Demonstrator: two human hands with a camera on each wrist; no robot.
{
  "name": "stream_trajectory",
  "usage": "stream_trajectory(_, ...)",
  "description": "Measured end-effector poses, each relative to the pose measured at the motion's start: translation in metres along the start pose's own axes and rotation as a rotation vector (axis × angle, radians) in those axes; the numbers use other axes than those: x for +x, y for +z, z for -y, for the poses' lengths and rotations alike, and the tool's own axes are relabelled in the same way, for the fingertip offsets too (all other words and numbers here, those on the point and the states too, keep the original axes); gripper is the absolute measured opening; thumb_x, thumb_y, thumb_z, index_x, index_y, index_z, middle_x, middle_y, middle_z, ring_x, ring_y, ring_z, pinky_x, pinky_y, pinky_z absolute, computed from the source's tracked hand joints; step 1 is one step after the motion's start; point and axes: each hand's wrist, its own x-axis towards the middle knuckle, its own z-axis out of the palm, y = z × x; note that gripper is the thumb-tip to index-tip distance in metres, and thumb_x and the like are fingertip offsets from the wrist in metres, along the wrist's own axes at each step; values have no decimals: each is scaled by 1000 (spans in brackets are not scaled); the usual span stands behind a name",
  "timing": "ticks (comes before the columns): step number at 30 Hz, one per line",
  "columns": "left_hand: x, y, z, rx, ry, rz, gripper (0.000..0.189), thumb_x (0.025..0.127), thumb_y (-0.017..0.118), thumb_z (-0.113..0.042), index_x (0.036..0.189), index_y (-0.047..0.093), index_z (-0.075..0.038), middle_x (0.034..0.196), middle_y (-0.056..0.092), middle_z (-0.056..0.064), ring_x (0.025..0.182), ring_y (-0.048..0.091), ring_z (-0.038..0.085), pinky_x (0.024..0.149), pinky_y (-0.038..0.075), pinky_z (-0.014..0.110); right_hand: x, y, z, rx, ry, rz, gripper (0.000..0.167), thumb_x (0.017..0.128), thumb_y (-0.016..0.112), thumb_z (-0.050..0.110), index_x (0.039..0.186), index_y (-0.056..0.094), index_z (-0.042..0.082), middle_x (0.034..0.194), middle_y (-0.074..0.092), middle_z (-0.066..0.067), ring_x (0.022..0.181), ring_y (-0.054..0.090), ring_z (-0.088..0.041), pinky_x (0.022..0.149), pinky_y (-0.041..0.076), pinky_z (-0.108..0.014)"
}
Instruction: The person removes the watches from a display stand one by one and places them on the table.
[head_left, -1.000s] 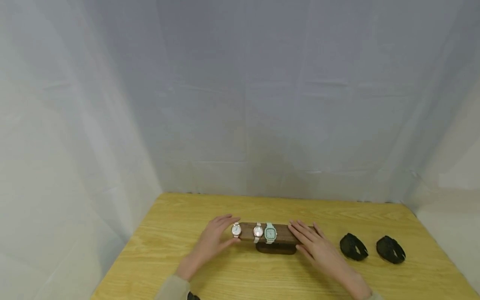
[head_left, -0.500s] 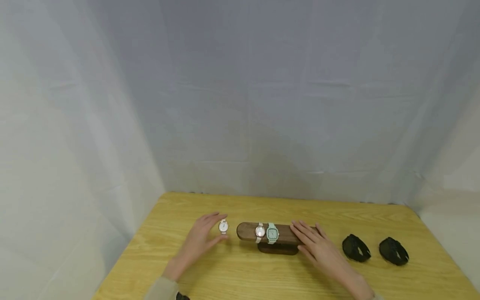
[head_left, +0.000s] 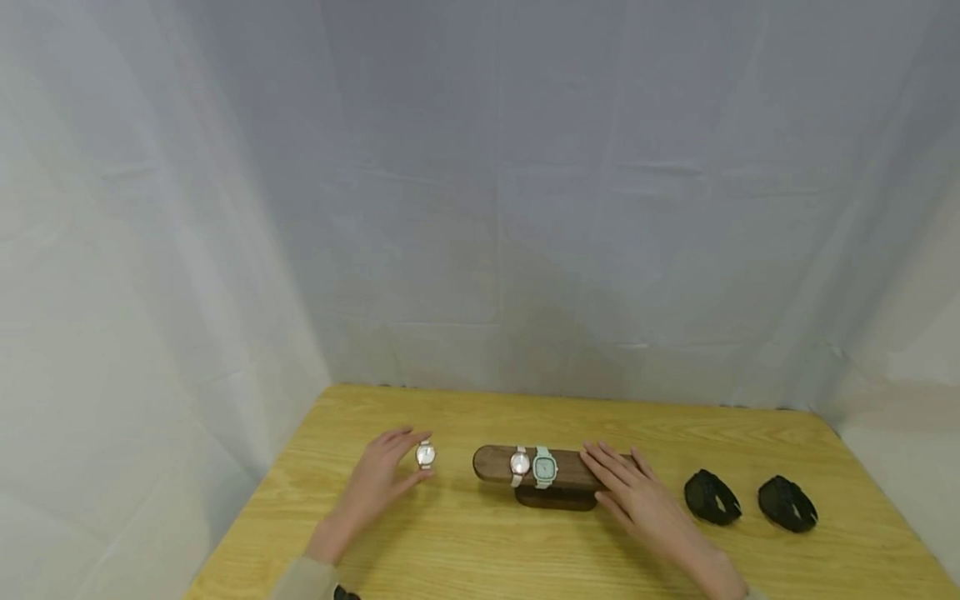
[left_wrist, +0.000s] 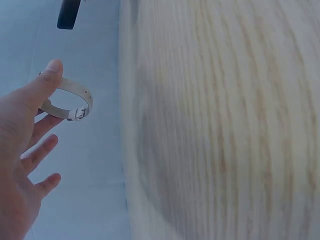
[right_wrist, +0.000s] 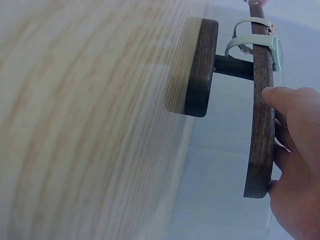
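Note:
My left hand pinches a wristwatch with a round white dial between thumb and fingers, off the left end of the wooden watch stand. In the left wrist view its white strap forms a buckled loop above the table. My right hand holds the stand's right part, fingers across the top, thumb along the near side. Around the bar sit a round-dial watch with a pale strap and, beside it, a mint-green square watch. The stand's base rests on the table.
Two black looped objects lie on the wooden table to the right of the stand. Pale fabric sheets enclose the table at the back and sides.
My left hand has slid the round-dial watch off the stand's left end and carried it further left. The right hand keeps its hold on the stand.

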Motion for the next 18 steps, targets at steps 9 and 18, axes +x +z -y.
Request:
stream_trajectory(9, -9, -3, 0, 64, -86, 102, 55, 78, 87, -26, 125, 68, -6, 121, 71, 17, 119, 62, 40, 103, 46, 64, -1, 0, -1, 4, -20, -20, 70, 91, 76, 18, 153, 45, 11, 154, 49, -10, 139, 48, -31, 127, -2, -30)
stream_trajectory(18, -11, -4, -1, 208, -109, 208, 54, 78, 86, -33, 124, 69, -8, 119, 72, 14, 116, 63, 36, 106, 44, 63, -2, 1, -1, -11, -15, -26, 72, 90, 77, 19, 154, 44, 13, 154, 49, -10, 139, 48, -30, 123, 26, -52)
